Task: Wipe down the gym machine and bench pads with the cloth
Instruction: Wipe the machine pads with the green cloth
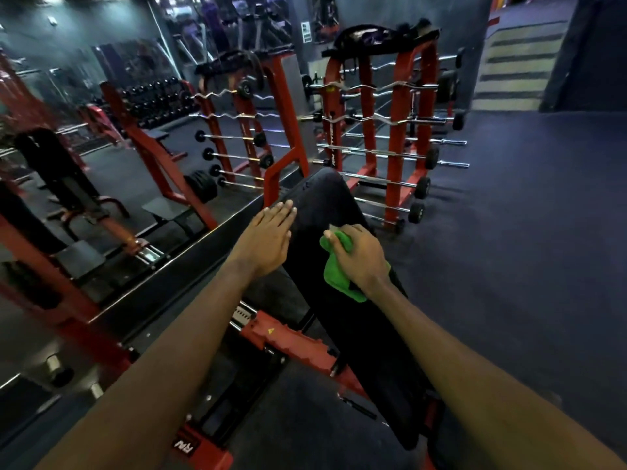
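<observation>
A long black bench pad [325, 205] runs away from me on a red steel frame [288, 337]. My right hand [356, 252] grips a bunched green cloth [336, 269] and holds it against the right side of the pad, about halfway along. Part of the cloth hangs below my wrist. My left hand [268, 239] lies flat with straight fingers on the pad's left edge, a little farther up than the cloth.
A red barbell rack [397, 130] with several chrome bars stands just beyond the bench's far end. A mirror wall [101, 147] on the left reflects red machines and dumbbells. Dark blue carpet [526, 232] lies to the right, with striped steps [515, 66] at the back.
</observation>
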A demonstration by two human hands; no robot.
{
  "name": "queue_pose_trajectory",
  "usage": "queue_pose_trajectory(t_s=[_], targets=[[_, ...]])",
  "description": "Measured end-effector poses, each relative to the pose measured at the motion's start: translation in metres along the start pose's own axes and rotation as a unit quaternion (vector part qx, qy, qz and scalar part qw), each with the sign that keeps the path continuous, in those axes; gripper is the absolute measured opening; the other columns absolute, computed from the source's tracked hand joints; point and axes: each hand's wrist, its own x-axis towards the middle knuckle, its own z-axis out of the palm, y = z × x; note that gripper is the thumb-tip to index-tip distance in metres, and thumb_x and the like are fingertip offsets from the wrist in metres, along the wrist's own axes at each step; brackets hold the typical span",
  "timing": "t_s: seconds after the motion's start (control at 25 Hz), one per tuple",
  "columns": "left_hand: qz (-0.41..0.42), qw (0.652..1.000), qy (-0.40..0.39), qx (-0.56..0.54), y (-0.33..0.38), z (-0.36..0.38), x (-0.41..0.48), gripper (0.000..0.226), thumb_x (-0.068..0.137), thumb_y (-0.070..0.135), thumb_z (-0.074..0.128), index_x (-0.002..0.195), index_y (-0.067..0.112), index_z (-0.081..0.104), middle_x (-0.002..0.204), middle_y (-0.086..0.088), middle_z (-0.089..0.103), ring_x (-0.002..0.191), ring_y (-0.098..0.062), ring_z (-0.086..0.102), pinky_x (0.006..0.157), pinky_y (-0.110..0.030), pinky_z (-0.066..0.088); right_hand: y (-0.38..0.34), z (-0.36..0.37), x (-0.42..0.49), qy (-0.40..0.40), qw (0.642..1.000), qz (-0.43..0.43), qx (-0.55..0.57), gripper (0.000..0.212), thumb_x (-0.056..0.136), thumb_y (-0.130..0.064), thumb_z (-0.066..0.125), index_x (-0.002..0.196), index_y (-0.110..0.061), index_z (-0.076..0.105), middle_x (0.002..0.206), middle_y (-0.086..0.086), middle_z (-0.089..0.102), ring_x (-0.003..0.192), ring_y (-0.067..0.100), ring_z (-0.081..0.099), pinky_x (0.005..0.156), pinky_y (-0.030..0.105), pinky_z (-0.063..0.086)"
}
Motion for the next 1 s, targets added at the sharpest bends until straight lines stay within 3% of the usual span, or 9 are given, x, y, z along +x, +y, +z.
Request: queue_pose_trajectory(t_s=[0.08, 0.16, 0.24, 0.36, 0.44, 0.6, 0.76, 1.0], targets=[[0.024, 1.0, 0.007, 0.013, -0.012, 0.002, 0.016, 0.056, 0.102, 0.023, 0.031, 0.157, 0.012, 0.026, 0.164, -0.006, 0.024, 0.152, -0.021, 0.019, 0.124, -0.039, 0.014, -0.002, 0.017, 0.017, 0.054, 0.998, -0.002, 0.037, 0.031, 0.098, -0.043, 0.061, 0.102, -0.015, 0.073, 0.104, 0.001, 0.068, 0.096, 0.022, 0.064, 0.08, 0.03, 0.048], [0.055, 0.998, 0.011, 0.027, -0.024, 0.004, 0.025, 0.058, 0.1, 0.027, 0.023, 0.156, 0.012, 0.028, 0.162, -0.007, 0.028, 0.151, -0.021, 0.022, 0.124, -0.039, 0.016, -0.004, 0.038, 0.024, 0.089, 0.993, -0.002, 0.08, 0.027, 0.1, -0.038, 0.06, 0.109, -0.015, 0.072, 0.113, 0.002, 0.064, 0.107, 0.02, 0.061, 0.092, 0.04, 0.051], [0.081, 0.996, 0.022, 0.026, -0.032, 0.009, 0.028, 0.06, 0.099, 0.03, 0.02, 0.156, 0.012, 0.028, 0.162, -0.007, 0.028, 0.151, -0.021, 0.023, 0.124, -0.04, 0.018, -0.006, 0.063, 0.016, 0.09, 0.989, -0.007, 0.115, 0.028, 0.102, -0.034, 0.058, 0.119, -0.015, 0.068, 0.131, 0.002, 0.057, 0.125, 0.017, 0.054, 0.106, 0.043, 0.045], [0.103, 0.994, 0.046, 0.003, -0.04, 0.02, 0.032, 0.057, 0.102, 0.028, 0.025, 0.157, 0.011, 0.026, 0.163, -0.008, 0.025, 0.152, -0.019, 0.019, 0.124, -0.04, 0.018, 0.003, 0.094, -0.005, 0.074, 0.992, -0.016, 0.1, 0.046, 0.102, -0.036, 0.053, 0.141, -0.013, 0.054, 0.154, 0.0, 0.043, 0.146, 0.016, 0.036, 0.119, 0.042, 0.032], [0.112, 0.992, 0.057, -0.021, -0.043, 0.026, 0.033, 0.056, 0.103, 0.025, 0.031, 0.157, 0.01, 0.026, 0.163, -0.008, 0.025, 0.152, -0.019, 0.018, 0.123, -0.043, 0.021, 0.014, 0.101, -0.011, 0.082, 0.991, 0.019, 0.105, 0.05, 0.103, -0.039, 0.049, 0.148, -0.017, 0.048, 0.159, -0.005, 0.038, 0.149, 0.016, 0.032, 0.119, 0.048, 0.031], [0.129, 0.987, 0.079, -0.049, -0.047, 0.031, 0.035, 0.055, 0.103, 0.022, 0.035, 0.155, 0.007, 0.029, 0.162, -0.01, 0.027, 0.152, -0.021, 0.019, 0.122, -0.046, 0.025, 0.011, 0.102, -0.01, 0.108, 0.974, 0.09, 0.175, 0.045, 0.103, -0.034, 0.051, 0.147, -0.023, 0.049, 0.155, -0.012, 0.042, 0.147, 0.011, 0.035, 0.118, 0.044, 0.036], [0.138, 0.984, 0.09, -0.067, -0.048, 0.033, 0.036, 0.054, 0.103, 0.021, 0.036, 0.153, 0.003, 0.032, 0.162, -0.014, 0.027, 0.152, -0.023, 0.019, 0.123, -0.043, 0.022, 0.007, 0.097, 0.031, 0.113, 0.976, 0.077, 0.171, 0.035, 0.102, -0.032, 0.054, 0.137, -0.024, 0.06, 0.147, -0.012, 0.053, 0.138, 0.006, 0.046, 0.111, 0.034, 0.043], [0.11, 0.983, 0.096, -0.109, -0.043, 0.033, 0.036, 0.056, 0.103, 0.021, 0.035, 0.154, -0.002, 0.026, 0.163, -0.017, 0.023, 0.153, -0.023, 0.016, 0.124, -0.042, 0.022, 0.005, 0.08, 0.104, 0.126, 0.973, 0.093, 0.167, 0.036, 0.098, -0.035, 0.056, 0.132, -0.024, 0.063, 0.141, -0.008, 0.059, 0.132, 0.011, 0.053, 0.109, 0.037, 0.045]])
